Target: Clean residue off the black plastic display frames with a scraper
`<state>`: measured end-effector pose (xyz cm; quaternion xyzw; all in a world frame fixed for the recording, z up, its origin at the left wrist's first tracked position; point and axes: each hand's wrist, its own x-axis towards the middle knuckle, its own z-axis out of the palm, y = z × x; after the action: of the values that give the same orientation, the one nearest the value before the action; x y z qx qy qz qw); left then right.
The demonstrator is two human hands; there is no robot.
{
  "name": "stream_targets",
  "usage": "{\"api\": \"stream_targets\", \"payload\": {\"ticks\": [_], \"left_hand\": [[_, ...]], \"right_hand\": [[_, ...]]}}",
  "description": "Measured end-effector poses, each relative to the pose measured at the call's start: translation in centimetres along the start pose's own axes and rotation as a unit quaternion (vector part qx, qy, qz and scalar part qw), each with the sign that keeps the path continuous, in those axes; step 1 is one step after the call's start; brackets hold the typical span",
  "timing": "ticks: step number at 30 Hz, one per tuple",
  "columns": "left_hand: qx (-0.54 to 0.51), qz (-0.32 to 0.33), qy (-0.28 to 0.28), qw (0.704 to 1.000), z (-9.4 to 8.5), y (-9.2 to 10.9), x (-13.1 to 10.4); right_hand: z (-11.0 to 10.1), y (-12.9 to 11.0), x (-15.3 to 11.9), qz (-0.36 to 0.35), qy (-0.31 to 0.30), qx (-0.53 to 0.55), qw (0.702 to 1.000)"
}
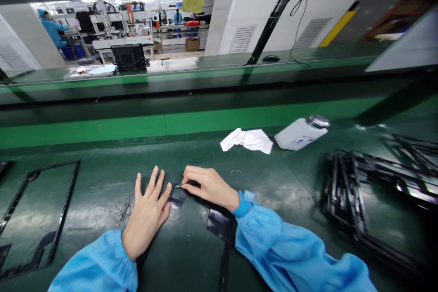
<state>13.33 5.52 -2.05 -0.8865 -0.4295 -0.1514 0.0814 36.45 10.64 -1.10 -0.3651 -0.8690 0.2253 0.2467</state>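
My left hand (147,214) lies palm down with fingers spread, its thumb and index finger beside a dark curved piece (178,200). This piece seems to belong to a thin black frame (224,255), mostly hidden under my arms. Between the fingertips of my right hand (208,187) is a thin metal-tipped tool (178,185), pointing left at the curved piece. Most of the tool is covered by my fingers, so I cannot tell its exact kind. A tangle of fine black strands (121,212) lies left of my left hand.
Another black frame (65,205) lies flat at the left. Stacked black frames (356,196) occupy the right side. Behind my hands are a crumpled white cloth (248,140) and a white bottle with metal cap (299,134). A green ledge (102,127) runs along the back.
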Motion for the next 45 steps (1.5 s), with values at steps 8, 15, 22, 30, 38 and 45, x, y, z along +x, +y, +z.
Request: {"api": "stream_targets", "payload": {"ticks": [8, 15, 22, 30, 38, 45], "left_hand": [[-0.082, -0.008, -0.003, 0.997, 0.2, -0.5, -0.2], [-0.152, -0.021, 0.027, 0.988, 0.7, -0.5, 0.2], [-0.170, -0.034, 0.053, 0.983, 1.2, -0.5, 0.8], [-0.166, -0.057, 0.059, 0.983, 1.8, -0.8, 0.9], [-0.153, -0.050, 0.056, 0.985, 1.7, -0.7, 0.7], [-0.145, -0.049, 0.050, 0.987, 1.8, -0.6, 0.8]], "right_hand": [[-0.1, -0.3, -0.1, -0.005, 0.012, 0.053, 0.999], [0.2, -1.5, -0.2, -0.018, 0.016, 0.051, 0.998], [0.8, -2.1, -0.4, -0.028, 0.022, 0.067, 0.997], [0.5, -1.7, -0.9, 0.102, 0.089, -0.041, 0.990], [1.0, -2.3, -1.1, 0.115, 0.070, -0.111, 0.985], [1.1, -2.2, -0.9, 0.098, 0.070, -0.115, 0.986]]}}
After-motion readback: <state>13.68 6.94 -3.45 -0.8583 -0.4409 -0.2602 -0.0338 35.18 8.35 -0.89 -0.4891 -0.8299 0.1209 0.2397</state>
